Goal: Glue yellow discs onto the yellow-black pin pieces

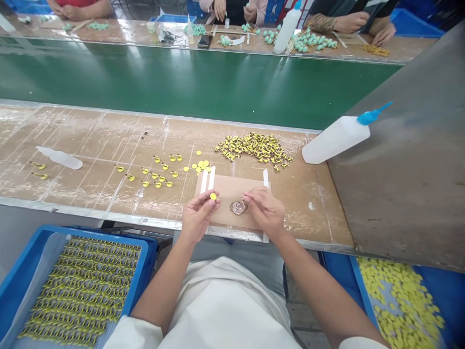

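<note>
Between the thumb and fingers of my left hand (196, 217) is a small round yellow disc (213, 196). My right hand (267, 211) is closed in a pinch beside a round patch of clear, shiny material (238, 208); what its fingertips hold is too small to make out. Both hands are over a cardboard sheet (236, 183) taped to the bench. Loose yellow discs (206, 163) lie just beyond my left hand. A heap of small yellow-and-dark pieces (256, 146) sits farther back. To the left are several discs with dark pieces on them (154, 175).
A white squeeze bottle (336, 139) with a blue nozzle leans against a metal panel (407, 145) at right. Blue trays of yellow pieces stand low at left (143, 257) and right (358, 281). Beyond the green belt (181, 77), other people work at another bench.
</note>
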### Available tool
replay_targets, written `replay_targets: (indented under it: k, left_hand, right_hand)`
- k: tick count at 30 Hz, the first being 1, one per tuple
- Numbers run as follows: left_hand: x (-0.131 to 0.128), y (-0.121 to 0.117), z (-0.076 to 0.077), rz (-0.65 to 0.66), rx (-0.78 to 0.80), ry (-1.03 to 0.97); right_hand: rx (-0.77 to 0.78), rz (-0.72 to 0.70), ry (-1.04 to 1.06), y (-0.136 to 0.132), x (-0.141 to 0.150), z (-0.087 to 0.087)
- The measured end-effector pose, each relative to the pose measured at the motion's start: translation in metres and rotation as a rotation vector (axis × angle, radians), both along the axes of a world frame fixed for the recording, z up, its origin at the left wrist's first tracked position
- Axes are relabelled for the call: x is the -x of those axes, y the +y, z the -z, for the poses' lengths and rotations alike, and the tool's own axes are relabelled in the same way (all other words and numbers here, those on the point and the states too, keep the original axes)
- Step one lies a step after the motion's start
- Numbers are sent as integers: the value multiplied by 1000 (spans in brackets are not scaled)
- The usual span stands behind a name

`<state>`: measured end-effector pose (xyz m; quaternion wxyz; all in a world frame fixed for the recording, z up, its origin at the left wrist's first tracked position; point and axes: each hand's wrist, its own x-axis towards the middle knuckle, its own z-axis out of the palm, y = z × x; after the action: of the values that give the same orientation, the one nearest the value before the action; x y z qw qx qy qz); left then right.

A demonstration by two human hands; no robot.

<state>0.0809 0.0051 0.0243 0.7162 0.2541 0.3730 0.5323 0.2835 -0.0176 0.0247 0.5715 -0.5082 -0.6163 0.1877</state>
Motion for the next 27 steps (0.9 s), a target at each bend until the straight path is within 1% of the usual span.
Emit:
replay_targets:
  k: [3,5,8,10,14,17,21,27]
  left_hand:
    - [0,-3,-2,-4,5,-9]
    - [-1,-7,-5,-11,28,-17]
    - [-7,-16,-13,-11,64,-31]
    - [-12,-23,-19,4,68,-45]
    - [-23,-37,-36,62,45,-79]
    - [-29,-45,-46,101,15,-78]
    - [-34,-51,-53,113,-22,-57]
    - [-34,-54,-53,107,-27,-28]
  right_hand:
    - [0,80,98,-5,0,-2]
    - [54,135,215,-10,3,-7]
    - [192,193,452,-19,11,-21]
    - [235,196,540,-25,20,-34]
    - [214,157,536,-36,36,-58]
    - [189,127,522,-41,44,-68]
    - [189,94,518,-46,48,-73]
    - [186,92,508,-50,47,-72]
